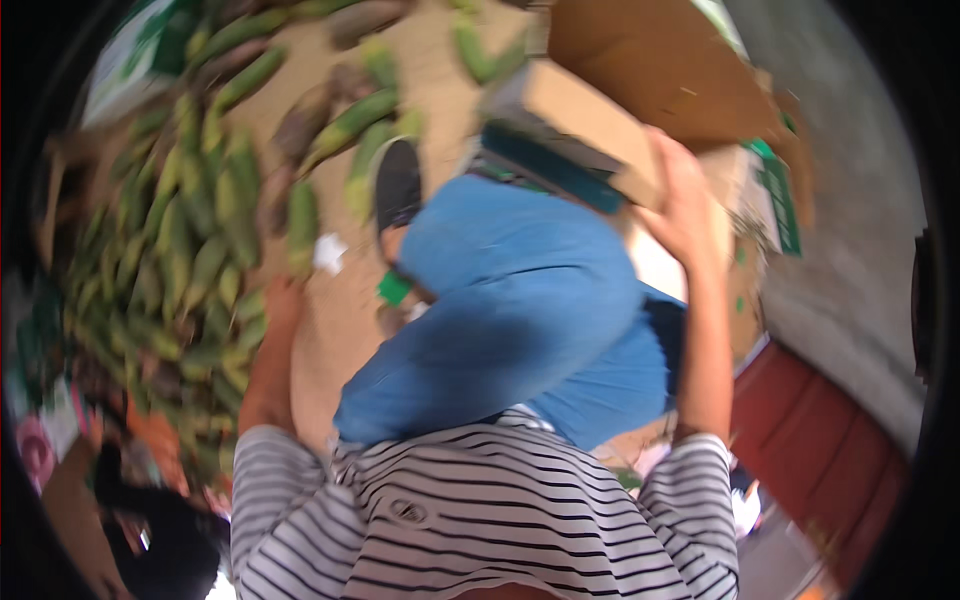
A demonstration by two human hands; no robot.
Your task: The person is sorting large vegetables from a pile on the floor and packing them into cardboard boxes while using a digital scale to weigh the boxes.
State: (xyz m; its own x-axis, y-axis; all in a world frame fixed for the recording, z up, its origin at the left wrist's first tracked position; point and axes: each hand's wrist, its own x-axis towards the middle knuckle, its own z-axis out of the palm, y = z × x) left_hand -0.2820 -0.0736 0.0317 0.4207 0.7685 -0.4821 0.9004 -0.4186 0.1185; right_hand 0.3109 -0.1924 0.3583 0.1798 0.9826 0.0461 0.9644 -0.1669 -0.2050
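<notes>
My right hand [688, 205] is closed on the end of a cardboard box [590, 112], with the fingers over its top and the thumb below. The box is tilted beside my bent knee, and a dark teal strip runs along its near side. On the left, my left hand [284, 298] reaches down at the edge of a big heap of long green-and-yellow vegetables [205, 270]. One such vegetable [302, 225] lies just beyond its fingers. Blur hides whether those fingers hold anything.
More green and brownish-purple vegetables [350, 130] lie scattered on the tan ground. A white scrap [329, 254] and a green scrap [393, 288] are near my shoe [398, 185]. An open carton [660, 60] stands at the far right, before a grey floor. Someone in black [165, 535] is at lower left.
</notes>
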